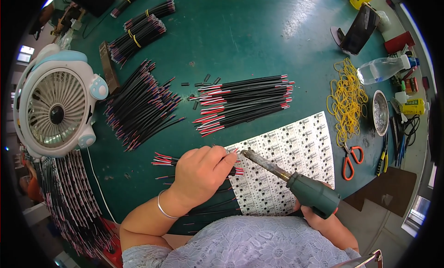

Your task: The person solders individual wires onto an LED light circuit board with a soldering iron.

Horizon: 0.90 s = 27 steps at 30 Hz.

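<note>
My left hand [199, 171] is closed, its thumb and forefinger pinching a thin wire lead [236, 150] at the upper left edge of a white circuit board panel [300, 143]. Below and behind that hand, more black cables with red and white ends [162, 159] lie on the table, partly covered. My right hand [319, 220] is wrapped round the green handle of a soldering iron [307, 191]; the handle hides most of its fingers. The iron's dark tip points left, close to the pinched wire; whether they touch I cannot tell.
Cut black cables [249, 99] lie beyond the panel, with a looser cable pile [143, 108] to their left. A fan [55, 113] stands far left. On the right are yellow rubber bands [347, 94], orange-handled scissors [348, 168], a metal bowl [380, 113] and a bottle [381, 70].
</note>
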Each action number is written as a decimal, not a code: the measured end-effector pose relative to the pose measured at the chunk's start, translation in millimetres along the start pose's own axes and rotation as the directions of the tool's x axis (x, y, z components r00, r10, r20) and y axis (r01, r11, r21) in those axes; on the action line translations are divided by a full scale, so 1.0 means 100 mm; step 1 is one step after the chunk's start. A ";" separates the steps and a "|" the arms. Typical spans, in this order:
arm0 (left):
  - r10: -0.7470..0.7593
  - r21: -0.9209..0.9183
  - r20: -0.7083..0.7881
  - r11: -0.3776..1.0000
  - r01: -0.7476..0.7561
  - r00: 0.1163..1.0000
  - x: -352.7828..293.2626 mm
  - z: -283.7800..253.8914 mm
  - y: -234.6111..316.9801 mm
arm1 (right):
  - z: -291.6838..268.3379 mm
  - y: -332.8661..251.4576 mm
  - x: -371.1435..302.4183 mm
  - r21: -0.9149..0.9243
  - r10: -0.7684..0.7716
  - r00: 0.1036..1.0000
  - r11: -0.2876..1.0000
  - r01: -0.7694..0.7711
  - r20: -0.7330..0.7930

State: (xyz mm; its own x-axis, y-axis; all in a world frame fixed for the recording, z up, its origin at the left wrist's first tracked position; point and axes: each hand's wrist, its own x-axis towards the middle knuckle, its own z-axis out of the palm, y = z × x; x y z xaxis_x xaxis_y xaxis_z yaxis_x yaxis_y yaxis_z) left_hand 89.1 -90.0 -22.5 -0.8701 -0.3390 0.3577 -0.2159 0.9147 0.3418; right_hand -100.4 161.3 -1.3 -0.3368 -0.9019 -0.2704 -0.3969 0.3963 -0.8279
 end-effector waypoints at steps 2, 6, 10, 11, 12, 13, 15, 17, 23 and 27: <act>0.000 -0.013 -0.001 1.000 0.000 1.000 -0.01 0.01 0.00 | -0.01 0.00 0.03 -0.037 -0.035 0.999 0.999 0.036 0.029; 0.002 -0.007 0.023 1.000 -0.002 1.000 0.00 -0.01 0.00 | -0.02 0.00 0.01 -0.111 -0.090 0.996 0.990 0.092 0.019; -0.002 0.012 0.045 1.000 0.002 0.999 0.00 -0.01 0.02 | -0.08 -0.03 0.05 -0.210 -0.215 0.975 0.952 0.223 0.064; -0.004 0.017 0.047 1.000 0.003 0.999 0.00 -0.01 0.02 | -0.09 -0.04 0.06 -0.223 -0.247 0.967 0.941 0.256 0.067; -0.003 0.017 0.047 1.000 0.002 0.999 0.00 -0.02 0.03 | -0.11 -0.03 0.02 -0.222 -0.247 0.967 0.941 0.256 0.066; -0.001 0.016 0.041 1.000 0.000 0.999 0.00 -0.03 0.03 | -0.13 0.00 -0.06 -0.119 -0.160 0.987 0.980 0.161 0.015; 0.006 0.022 0.037 1.000 -0.007 0.999 0.01 -0.04 0.04 | -0.13 -0.03 -0.09 -0.004 -0.070 0.997 0.998 0.070 -0.031; -0.002 0.039 0.063 0.999 -0.001 0.998 0.01 -0.04 0.06 | -0.09 -0.12 -0.03 0.395 0.039 0.981 0.918 0.039 -0.188; 0.078 -0.033 -0.070 0.996 -0.080 0.994 0.04 -0.10 0.00 | -0.06 0.03 -0.05 0.435 -0.092 0.972 0.882 0.181 -0.217; 0.017 0.043 0.002 0.999 -0.017 1.000 0.03 -0.30 0.26 | -0.04 0.00 -0.08 0.523 -0.049 0.960 0.830 0.193 -0.276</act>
State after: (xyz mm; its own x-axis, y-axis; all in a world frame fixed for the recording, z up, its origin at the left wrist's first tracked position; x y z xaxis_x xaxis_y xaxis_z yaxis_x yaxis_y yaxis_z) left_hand 94.1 -74.1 13.4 -0.8746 -0.3232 0.3614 -0.2199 0.9288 0.2984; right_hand -101.2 169.2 2.5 -0.5400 -0.8376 -0.0833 0.0521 0.0656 -0.9965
